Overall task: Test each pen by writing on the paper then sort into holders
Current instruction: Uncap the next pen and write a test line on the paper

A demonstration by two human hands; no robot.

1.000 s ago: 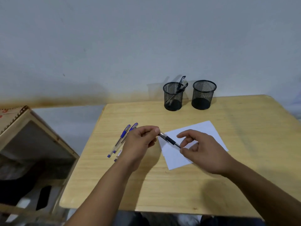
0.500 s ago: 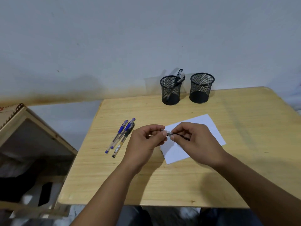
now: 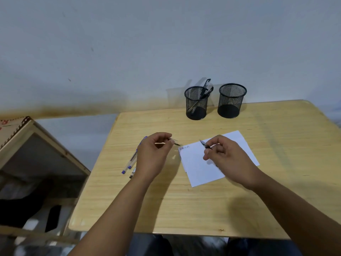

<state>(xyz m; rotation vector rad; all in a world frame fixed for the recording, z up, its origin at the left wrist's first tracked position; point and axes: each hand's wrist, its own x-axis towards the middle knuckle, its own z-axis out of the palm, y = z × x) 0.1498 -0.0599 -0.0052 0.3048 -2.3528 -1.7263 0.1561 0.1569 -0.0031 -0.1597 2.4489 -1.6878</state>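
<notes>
The wooden surface (image 3: 203,200) carries a white paper (image 3: 199,163) right of centre, with small scribbles at its near-left top corner. Beyond the paper stand two black mesh holders: the left holder (image 3: 196,103) has two dark pens in it, and the right holder (image 3: 231,100) shows none. Left of the paper, the left hand (image 3: 154,156) pinches a pen (image 3: 175,142), its tip toward the paper's edge. Over the paper, the right hand (image 3: 225,156) grips a small dark cap (image 3: 204,145). Further left of the paper lie spare pens (image 3: 129,163), partly hidden by the left hand.
</notes>
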